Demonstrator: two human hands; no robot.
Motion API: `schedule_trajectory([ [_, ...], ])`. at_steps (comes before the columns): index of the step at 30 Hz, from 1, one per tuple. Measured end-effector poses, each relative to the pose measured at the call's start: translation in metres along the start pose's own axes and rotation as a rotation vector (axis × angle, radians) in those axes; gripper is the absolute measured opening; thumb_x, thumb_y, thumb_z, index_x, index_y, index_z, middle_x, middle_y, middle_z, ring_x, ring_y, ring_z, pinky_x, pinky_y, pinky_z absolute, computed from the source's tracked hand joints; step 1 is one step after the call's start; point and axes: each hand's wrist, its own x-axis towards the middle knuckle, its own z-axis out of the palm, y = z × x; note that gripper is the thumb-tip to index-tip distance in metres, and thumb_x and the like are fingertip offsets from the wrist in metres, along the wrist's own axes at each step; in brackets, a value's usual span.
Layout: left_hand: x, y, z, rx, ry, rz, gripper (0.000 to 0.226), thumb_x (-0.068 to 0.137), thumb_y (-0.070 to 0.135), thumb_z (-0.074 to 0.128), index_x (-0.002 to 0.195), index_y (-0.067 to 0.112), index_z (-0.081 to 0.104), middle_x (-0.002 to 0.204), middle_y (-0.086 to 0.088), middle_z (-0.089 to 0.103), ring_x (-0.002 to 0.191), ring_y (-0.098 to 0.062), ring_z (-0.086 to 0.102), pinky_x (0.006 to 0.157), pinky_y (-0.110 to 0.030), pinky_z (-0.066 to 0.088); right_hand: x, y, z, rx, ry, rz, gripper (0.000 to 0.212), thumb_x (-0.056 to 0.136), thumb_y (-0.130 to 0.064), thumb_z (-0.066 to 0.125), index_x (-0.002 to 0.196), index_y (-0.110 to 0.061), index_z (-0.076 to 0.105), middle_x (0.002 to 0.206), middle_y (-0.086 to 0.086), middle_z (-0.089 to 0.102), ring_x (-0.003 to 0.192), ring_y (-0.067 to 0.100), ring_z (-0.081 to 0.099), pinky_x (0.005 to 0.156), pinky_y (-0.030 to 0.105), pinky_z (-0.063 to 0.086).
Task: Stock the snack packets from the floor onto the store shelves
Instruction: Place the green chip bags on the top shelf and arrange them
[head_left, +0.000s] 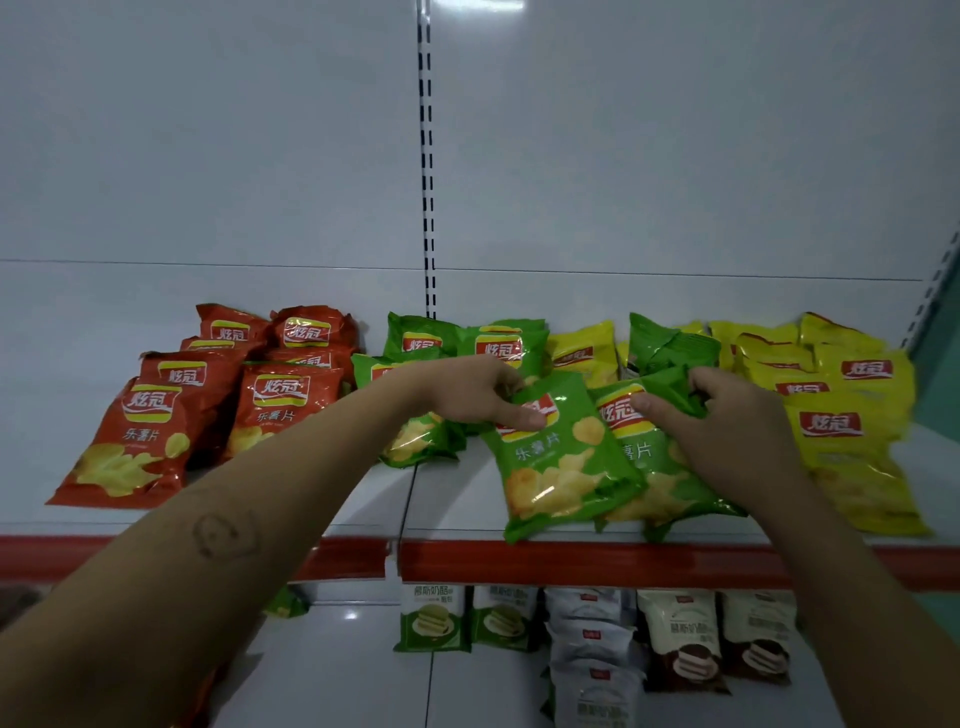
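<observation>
Step in hand, as I judge it: settling two green packets into the green block on the upper shelf.

Left hand (480, 397) pinches the top edge of a glossy green foil chip packet (561, 457), thumb across its red-and-yellow logo. Right hand (727, 415) is clenched on the crumpled top of a second green foil chip packet (662, 467), which lies partly under the first.

Both packets lie tilted on the white metal shelf (457, 499), lower corners overhanging the red price strip (571, 564).

To do it well: slide both back off the edge, straighten them so the logos face front, and line them up with the green packets behind. Grip the sealed top seam only (the bags are puffed with air; squeezing the belly would likely crush the chips). Keep them clear of the yellow foil chip packets (852, 431) just beside on the right.

Looks: shiny, slippery film, printed chip pictures, soft pillow shape; likely to slide if left overhanging. Red foil chip packets (150, 431) sit well apart at left. Boxed-looking cake packets (587, 623) fill the shelf below.
</observation>
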Motion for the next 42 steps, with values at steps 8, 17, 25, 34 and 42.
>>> schedule_trajectory([
  [8, 0.007, -0.010, -0.022, 0.082, 0.236, -0.093, 0.083, 0.078, 0.058, 0.075, 0.143, 0.011, 0.050, 0.136, -0.008, 0.060, 0.119, -0.027, 0.058, 0.101, -0.036, 0.046, -0.004, 0.021, -0.014, 0.047, -0.017, 0.099, 0.046, 0.081, -0.042, 0.072, 0.056, -0.013, 0.044, 0.053, 0.001, 0.047, 0.051, 0.015, 0.043, 0.049, 0.028, 0.027],
  [17, 0.030, -0.012, -0.015, 0.633, 0.450, -0.149, 0.058, 0.085, 0.067, 0.059, 0.118, 0.020, 0.059, 0.111, -0.003, 0.066, 0.109, -0.027, 0.057, 0.099, -0.043, 0.032, -0.003, 0.026, -0.013, 0.034, -0.038, 0.078, 0.047, 0.081, -0.044, 0.070, 0.062, -0.006, 0.049, 0.055, 0.004, 0.049, 0.052, 0.016, 0.043, 0.048, 0.027, 0.025],
  [25, 0.046, -0.017, -0.007, 0.726, 0.460, -0.171, 0.066, 0.086, 0.067, 0.058, 0.130, 0.019, 0.053, 0.126, -0.006, 0.060, 0.120, -0.027, 0.051, 0.104, -0.046, 0.032, -0.001, 0.032, -0.017, 0.053, -0.066, 0.097, 0.044, 0.082, -0.045, 0.069, 0.059, -0.013, 0.048, 0.054, 0.000, 0.050, 0.052, 0.014, 0.046, 0.050, 0.028, 0.028],
  [34, 0.026, -0.022, -0.015, 0.620, 0.573, -0.112, 0.071, 0.087, 0.070, 0.053, 0.140, 0.024, 0.047, 0.142, -0.004, 0.052, 0.130, -0.025, 0.046, 0.107, -0.045, 0.031, -0.001, 0.030, -0.019, 0.065, -0.077, 0.106, 0.044, 0.082, -0.043, 0.069, 0.058, -0.015, 0.045, 0.054, -0.002, 0.047, 0.051, 0.011, 0.043, 0.048, 0.027, 0.024],
  [42, -0.023, -0.069, -0.046, 0.632, 0.154, -0.342, 0.063, 0.088, 0.067, 0.055, 0.135, 0.025, 0.053, 0.128, 0.001, 0.065, 0.126, -0.025, 0.054, 0.115, -0.050, 0.022, -0.003, 0.023, -0.018, 0.054, -0.081, 0.103, 0.046, 0.083, -0.037, 0.071, 0.054, -0.018, 0.039, 0.051, -0.005, 0.041, 0.049, 0.009, 0.039, 0.047, 0.028, 0.020],
])
